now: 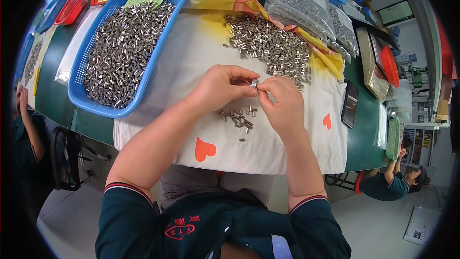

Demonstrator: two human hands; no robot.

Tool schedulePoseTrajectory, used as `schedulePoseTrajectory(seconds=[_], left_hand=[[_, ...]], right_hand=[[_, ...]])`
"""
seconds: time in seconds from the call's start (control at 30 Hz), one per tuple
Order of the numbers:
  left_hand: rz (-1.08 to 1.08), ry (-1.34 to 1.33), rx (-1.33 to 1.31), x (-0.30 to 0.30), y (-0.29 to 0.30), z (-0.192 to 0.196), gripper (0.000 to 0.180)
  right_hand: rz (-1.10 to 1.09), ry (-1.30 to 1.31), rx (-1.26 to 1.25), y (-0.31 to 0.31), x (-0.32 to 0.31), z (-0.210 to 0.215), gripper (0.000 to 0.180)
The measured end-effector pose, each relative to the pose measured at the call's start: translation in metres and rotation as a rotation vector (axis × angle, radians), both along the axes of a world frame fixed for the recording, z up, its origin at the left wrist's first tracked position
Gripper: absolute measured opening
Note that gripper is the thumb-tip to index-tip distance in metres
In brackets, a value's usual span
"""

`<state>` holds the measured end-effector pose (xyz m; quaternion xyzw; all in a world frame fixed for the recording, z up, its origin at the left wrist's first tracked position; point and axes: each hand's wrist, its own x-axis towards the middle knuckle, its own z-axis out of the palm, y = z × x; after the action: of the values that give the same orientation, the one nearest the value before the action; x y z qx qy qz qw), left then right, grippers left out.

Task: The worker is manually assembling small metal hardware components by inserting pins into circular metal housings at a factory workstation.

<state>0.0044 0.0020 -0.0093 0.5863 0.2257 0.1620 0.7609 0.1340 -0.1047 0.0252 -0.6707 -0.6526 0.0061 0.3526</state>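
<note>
1. A shiny, silvery, round metal part [254, 83] is held above white cloth [261, 151], loose metal cylinders [238, 119] at its seven o'clock.
2. The left hand [218, 86], reaching from eight o'clock, pinches it between thumb and fingers.
3. The right hand [283, 100], from five, bends inward, fingertips meeting it; whether they grip cannot be told.

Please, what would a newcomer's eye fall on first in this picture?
Probably the blue basket at the left, filled with shiny metal cylinders; another heap lies on the far right of the white cloth. Next, perhaps, the middle, where the left hand and right hand meet at a small metal piece. A red heart also stands out near the cloth's front edge.
</note>
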Motion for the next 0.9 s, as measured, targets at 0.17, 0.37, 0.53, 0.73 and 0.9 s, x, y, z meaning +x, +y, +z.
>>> schedulePoseTrajectory(seconds=[0.17,0.37,0.53,0.73,0.9], left_hand=[[-0.012,0.004,-0.013,0.0,0.0,0.003,0.032],[-0.158,0.023,-0.043,-0.005,-0.002,0.008,0.032],[-0.162,0.089,0.097,-0.003,-0.003,0.012,0.032],[-0.164,0.071,0.108,-0.003,-0.003,0.008,0.033],[-0.162,0.069,0.101,-0.004,-0.002,0.01,0.032]], right_hand=[[0.032,0.268,-0.048,-0.003,0.012,-0.001,0.009],[0.029,0.869,-0.53,-0.004,0.029,0.0,0.01],[-0.273,0.304,-0.335,0.013,0.04,0.0,0.006],[-0.283,-0.234,-0.323,0.028,0.036,-0.018,0.009],[-0.288,-0.117,-0.315,0.033,0.036,-0.019,0.008]])
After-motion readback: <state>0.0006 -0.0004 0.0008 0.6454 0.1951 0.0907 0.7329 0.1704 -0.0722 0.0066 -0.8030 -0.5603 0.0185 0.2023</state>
